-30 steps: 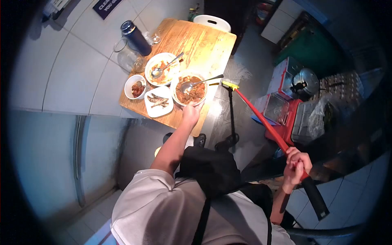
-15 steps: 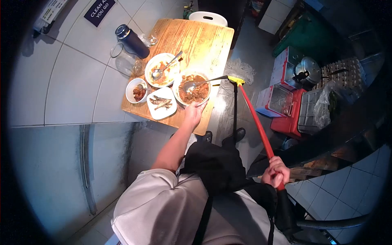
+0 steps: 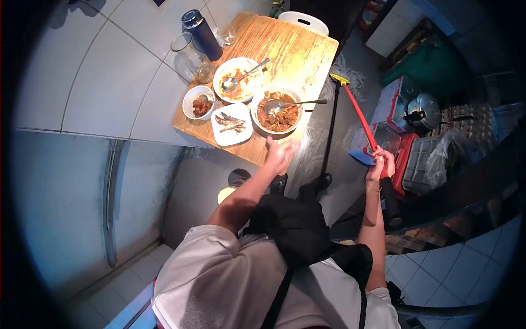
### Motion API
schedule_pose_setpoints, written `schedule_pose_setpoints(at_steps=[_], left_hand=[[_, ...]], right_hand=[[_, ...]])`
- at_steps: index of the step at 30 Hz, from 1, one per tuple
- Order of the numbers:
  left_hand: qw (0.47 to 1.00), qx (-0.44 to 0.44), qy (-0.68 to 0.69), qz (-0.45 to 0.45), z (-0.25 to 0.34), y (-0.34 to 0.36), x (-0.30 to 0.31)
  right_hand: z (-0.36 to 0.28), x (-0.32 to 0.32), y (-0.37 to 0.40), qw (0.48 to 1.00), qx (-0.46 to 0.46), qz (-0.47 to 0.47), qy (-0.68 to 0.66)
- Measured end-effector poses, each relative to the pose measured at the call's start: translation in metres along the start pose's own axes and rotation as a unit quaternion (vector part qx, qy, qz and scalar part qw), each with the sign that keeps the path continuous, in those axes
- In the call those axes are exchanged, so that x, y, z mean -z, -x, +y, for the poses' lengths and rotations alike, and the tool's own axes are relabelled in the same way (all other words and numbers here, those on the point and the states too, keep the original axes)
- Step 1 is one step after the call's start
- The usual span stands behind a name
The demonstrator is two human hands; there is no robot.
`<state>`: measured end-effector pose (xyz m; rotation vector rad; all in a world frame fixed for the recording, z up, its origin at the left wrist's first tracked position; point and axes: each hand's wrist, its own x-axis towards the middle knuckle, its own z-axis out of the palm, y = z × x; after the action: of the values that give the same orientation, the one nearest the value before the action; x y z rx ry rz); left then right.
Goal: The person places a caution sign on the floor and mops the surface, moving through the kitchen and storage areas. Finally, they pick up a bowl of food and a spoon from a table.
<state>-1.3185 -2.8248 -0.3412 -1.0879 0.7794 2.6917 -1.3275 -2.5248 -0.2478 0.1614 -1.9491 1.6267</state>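
My left hand (image 3: 281,153) hovers with its fingers apart just off the near edge of a wooden table (image 3: 300,52), close to a bowl of brown stew (image 3: 279,114) with a spoon in it. It holds nothing. My right hand (image 3: 379,163) grips the red handle of a mop (image 3: 361,117), whose yellow head and white strands rest on the floor beside the table's right edge. On the table also stand a plate of food with a spoon (image 3: 237,80), a small white bowl (image 3: 198,102) and a square plate of small fish (image 3: 232,124).
A dark blue bottle (image 3: 202,27) and a glass jar (image 3: 190,57) stand at the table's left edge against the tiled wall. Red and white crates (image 3: 402,156), a metal pot (image 3: 423,111) and egg trays (image 3: 464,123) crowd the floor on the right. A white chair (image 3: 305,22) stands beyond the table.
My left hand has come off the stew bowl's rim and drawn back past the table edge. My right hand has slid up the mop handle, which now stands steeper.
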Motion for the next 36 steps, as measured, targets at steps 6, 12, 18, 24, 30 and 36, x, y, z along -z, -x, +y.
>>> schedule_pose_setpoints(at_steps=[6,12,18,24,30,36], left_hand=[[0.810,-0.019,-0.505,-0.298,-0.065,0.043,-0.016],[0.507,-0.359,-0.594,-0.512,-0.087,0.067,-0.100],[0.517,-0.333,-0.457,-0.642,-0.137,0.106,-0.113],[0.527,-0.364,-0.375,-0.670,-0.154,0.098,-0.130],[0.448,-0.422,-0.445,-0.651,-0.187,-0.010,-0.169],[0.244,-0.347,-0.820,-0.384,-0.202,-0.132,-0.203]], right_hand=[[-0.075,-0.007,0.044,0.998,-0.027,-0.010,0.058],[-0.198,0.029,0.092,0.996,-0.067,-0.058,0.015],[-0.297,0.028,0.077,0.998,0.006,0.050,0.025],[-0.268,0.016,0.074,0.984,0.121,0.134,-0.007],[-0.170,0.029,0.059,0.984,0.083,0.070,0.139],[-0.007,0.004,0.041,0.976,-0.104,0.083,0.173]])
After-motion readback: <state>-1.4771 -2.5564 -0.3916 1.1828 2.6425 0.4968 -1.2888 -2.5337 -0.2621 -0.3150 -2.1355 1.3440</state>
